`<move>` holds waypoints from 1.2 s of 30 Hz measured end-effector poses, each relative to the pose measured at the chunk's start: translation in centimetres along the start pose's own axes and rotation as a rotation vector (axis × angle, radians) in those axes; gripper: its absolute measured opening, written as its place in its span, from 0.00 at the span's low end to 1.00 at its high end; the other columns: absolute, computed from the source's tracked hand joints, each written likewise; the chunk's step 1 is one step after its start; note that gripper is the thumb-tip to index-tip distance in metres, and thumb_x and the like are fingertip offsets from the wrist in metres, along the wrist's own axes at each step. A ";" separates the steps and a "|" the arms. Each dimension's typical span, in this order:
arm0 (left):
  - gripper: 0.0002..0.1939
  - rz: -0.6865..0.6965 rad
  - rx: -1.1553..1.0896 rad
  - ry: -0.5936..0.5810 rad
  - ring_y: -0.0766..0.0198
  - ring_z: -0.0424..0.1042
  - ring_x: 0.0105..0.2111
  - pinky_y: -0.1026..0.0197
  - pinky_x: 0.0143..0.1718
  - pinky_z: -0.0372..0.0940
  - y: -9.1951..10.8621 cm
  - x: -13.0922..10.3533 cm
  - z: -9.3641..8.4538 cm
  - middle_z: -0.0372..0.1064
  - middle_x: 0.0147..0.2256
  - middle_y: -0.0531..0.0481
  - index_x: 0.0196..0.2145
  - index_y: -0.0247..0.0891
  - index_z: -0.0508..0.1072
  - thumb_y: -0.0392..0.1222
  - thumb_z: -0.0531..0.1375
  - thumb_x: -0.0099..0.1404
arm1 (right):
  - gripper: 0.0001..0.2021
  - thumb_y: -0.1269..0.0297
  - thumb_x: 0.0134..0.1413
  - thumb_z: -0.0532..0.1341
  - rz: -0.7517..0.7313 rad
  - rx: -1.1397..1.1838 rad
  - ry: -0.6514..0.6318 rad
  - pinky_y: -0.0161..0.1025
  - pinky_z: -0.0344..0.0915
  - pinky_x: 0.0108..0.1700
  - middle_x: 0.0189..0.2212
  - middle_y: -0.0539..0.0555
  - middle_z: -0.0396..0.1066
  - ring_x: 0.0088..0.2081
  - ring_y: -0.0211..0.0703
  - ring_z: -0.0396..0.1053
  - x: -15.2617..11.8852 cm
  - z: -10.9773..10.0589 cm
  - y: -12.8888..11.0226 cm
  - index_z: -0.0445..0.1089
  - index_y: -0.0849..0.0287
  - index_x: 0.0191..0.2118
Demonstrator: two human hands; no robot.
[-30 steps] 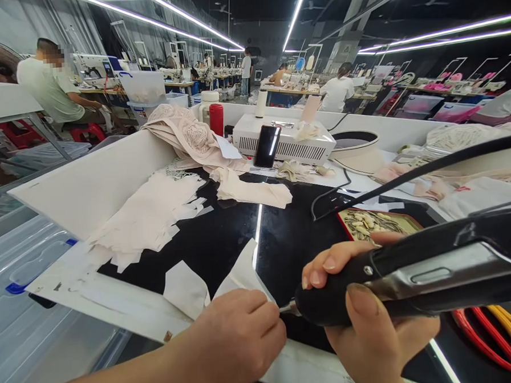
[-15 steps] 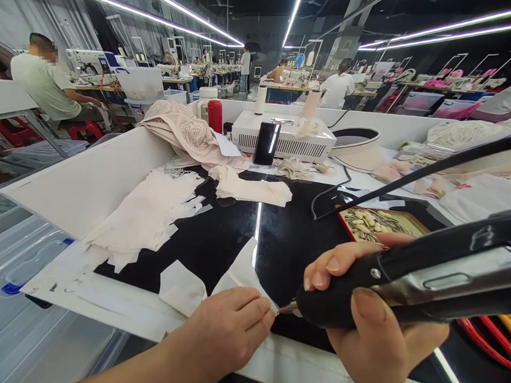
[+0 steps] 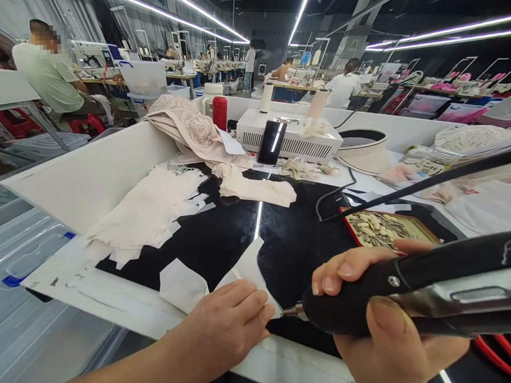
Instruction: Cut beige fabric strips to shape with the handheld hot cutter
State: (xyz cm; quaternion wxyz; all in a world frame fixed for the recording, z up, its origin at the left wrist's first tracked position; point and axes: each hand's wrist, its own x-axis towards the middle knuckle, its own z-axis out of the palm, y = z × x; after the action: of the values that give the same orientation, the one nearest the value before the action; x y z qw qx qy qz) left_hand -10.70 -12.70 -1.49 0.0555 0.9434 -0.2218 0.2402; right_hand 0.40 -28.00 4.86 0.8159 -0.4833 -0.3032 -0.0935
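Note:
My left hand [image 3: 228, 324] presses its closed fingers on a pale fabric piece [image 3: 251, 263], whose right corner shows just past the fingertips. My right hand [image 3: 396, 344] is wrapped round a black handheld tool [image 3: 351, 303] with a long metal lever, the thumb lying by the lever. The tool's narrow metal tip [image 3: 292, 311] points left and meets, or nearly meets, that corner; exact contact is too small to tell. Another pale fabric piece [image 3: 182, 287] lies flat to the left of the held one, on the black tabletop [image 3: 223, 233].
A heap of pale cut pieces [image 3: 147, 211] spreads at left, with a smaller stack [image 3: 258, 190] farther back. A phone [image 3: 271, 142] leans against a white vented box [image 3: 289, 132]. A tray of seeds [image 3: 390, 227] and a black cable [image 3: 422, 185] lie at right. Red handles [image 3: 499, 359] show lower right.
The view has shifted slightly. My left fingers have drawn back a little from the tool's tip, so more of the fabric corner shows. My right hand still grips the tool.

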 end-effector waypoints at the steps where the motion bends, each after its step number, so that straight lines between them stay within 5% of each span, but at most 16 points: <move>1: 0.10 -0.007 -0.005 0.005 0.54 0.76 0.46 0.54 0.52 0.75 0.0 0.0 0.1 0.76 0.44 0.43 0.52 0.29 0.76 0.35 0.59 0.78 | 0.19 0.62 0.58 0.73 0.003 -0.004 -0.001 0.41 0.75 0.26 0.30 0.47 0.73 0.25 0.41 0.71 0.0 0.0 0.0 0.69 0.52 0.52; 9: 0.11 -0.061 0.030 0.020 0.52 0.76 0.50 0.51 0.55 0.75 0.4 -0.5 0.5 0.76 0.51 0.41 0.54 0.32 0.75 0.36 0.58 0.79 | 0.21 0.60 0.56 0.75 0.039 0.014 0.003 0.38 0.75 0.26 0.30 0.45 0.73 0.26 0.40 0.70 0.1 0.1 -0.1 0.69 0.49 0.52; 36: 0.10 -0.106 0.003 0.096 0.53 0.75 0.50 0.53 0.54 0.76 0.3 -0.4 0.7 0.74 0.47 0.38 0.51 0.33 0.76 0.33 0.59 0.76 | 0.21 0.61 0.53 0.74 0.015 0.039 0.014 0.39 0.72 0.25 0.29 0.44 0.73 0.24 0.40 0.69 1.6 1.2 1.6 0.69 0.52 0.50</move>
State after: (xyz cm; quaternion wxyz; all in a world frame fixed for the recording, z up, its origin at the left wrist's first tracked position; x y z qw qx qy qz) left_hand -10.90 -12.98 -2.31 0.0772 0.9413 -0.1684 0.2823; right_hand 1.91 -25.97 5.07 0.8281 -0.4688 -0.2955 -0.0846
